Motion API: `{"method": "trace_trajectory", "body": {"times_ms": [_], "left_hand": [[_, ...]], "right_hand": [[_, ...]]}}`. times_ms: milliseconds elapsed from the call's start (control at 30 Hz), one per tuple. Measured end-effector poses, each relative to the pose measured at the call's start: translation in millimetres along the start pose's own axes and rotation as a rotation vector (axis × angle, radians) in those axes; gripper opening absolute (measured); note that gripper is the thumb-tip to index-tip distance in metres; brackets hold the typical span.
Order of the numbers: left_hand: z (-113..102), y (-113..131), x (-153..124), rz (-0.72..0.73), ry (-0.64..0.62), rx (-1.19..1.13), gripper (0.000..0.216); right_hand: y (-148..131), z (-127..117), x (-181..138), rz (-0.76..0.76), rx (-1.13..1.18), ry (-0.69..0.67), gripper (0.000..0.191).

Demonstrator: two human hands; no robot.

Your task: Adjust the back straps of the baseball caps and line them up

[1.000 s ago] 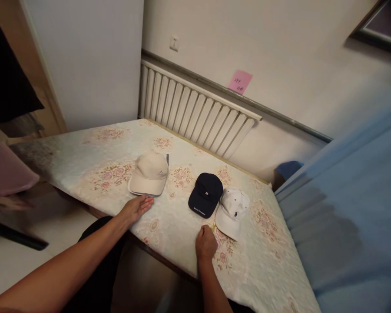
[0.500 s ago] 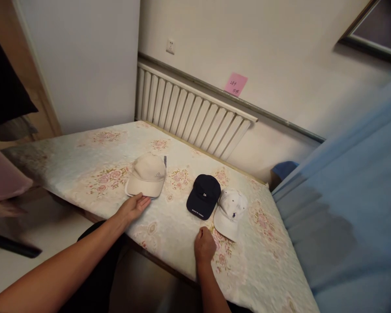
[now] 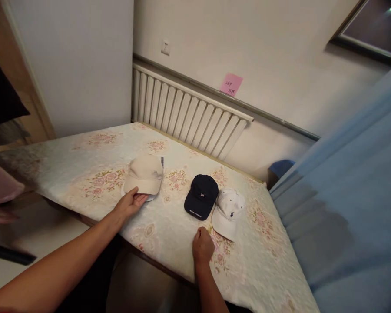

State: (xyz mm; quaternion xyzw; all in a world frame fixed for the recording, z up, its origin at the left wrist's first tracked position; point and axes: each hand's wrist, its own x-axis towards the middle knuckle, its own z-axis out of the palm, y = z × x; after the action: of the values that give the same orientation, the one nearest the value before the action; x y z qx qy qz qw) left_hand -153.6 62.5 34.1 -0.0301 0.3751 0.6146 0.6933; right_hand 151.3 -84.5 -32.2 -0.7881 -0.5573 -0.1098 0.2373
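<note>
My left hand (image 3: 130,204) pinches the front of the brim of a beige baseball cap (image 3: 145,171), thumb above and fingers underneath. Beneath this cap, the pale edge of another brim (image 3: 152,198) shows at its front; the rest of what lies there is hidden. A dark navy baseball cap (image 3: 202,193) with white lettering on its brim rests to the right. Touching or nearly touching it is a white baseball cap (image 3: 228,211) with a small dark emblem. My right hand (image 3: 203,248) is closed in a fist on the tablecloth, just in front of these two caps.
A flowered cloth (image 3: 169,226) covers the table. Behind it stand a white radiator (image 3: 185,113) and a wall with a pink note (image 3: 231,84). A blue curtain (image 3: 345,187) hangs along the right side. Pink fabric (image 3: 1,182) is at the far left.
My left hand has raised the front of the beige cap's brim slightly, showing more of the pale brim beneath. My right fist has stayed in place; the view has shifted a little.
</note>
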Motion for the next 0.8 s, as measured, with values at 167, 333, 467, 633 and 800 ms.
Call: {"method": "trace_trajectory", "body": {"times_ms": [167, 333, 467, 633, 800], "left_hand": [[9, 9, 0, -0.007, -0.023, 0.029, 0.025], [20, 21, -10, 0.033, -0.067, 0.047, 0.025], [28, 22, -31, 0.064, -0.131, 0.043, 0.025], [33, 11, -68, 0.057, -0.286, 0.0, 0.032], [31, -9, -99, 0.024, -0.368, 0.008, 0.032]], "right_hand": [[0, -2, 0, 0.0, 0.011, 0.0, 0.026], [-1, -2, 1, 0.003, 0.025, -0.005, 0.027], [-1, -3, 1, 0.004, 0.049, -0.01, 0.027], [0, -2, 0, 0.022, 0.103, -0.019, 0.027], [-1, -4, 0, 0.058, 0.211, -0.03, 0.027]]}}
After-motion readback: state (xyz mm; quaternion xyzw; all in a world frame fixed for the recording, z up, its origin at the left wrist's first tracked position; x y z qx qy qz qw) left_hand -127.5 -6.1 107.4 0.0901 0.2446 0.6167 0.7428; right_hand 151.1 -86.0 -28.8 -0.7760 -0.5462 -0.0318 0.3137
